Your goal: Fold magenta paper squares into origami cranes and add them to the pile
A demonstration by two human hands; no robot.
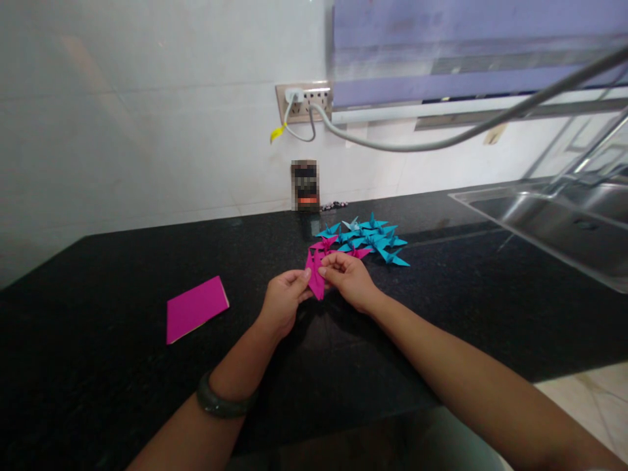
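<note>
Between my two hands is a folded piece of magenta origami paper (316, 280), long and narrow with pointed ends, held just above the counter. My left hand (284, 297) pinches its left side between thumb and fingers. On the right side, my right hand (350, 281) grips it with thumb and forefinger near the upper part. Just behind the hands lie several blue paper cranes (371, 241) in a cluster. A magenta paper crane (324, 244) rests at the cluster's left, and another magenta crane (360, 253) is partly hidden by my right hand.
A stack of magenta paper (196, 311) lies to the left on the black counter (122, 275). A phone-like upright object (305, 186), blurred out, leans against the tiled wall. At right is a steel sink (564, 222). A grey cable (417, 146) hangs from the wall socket (304, 101).
</note>
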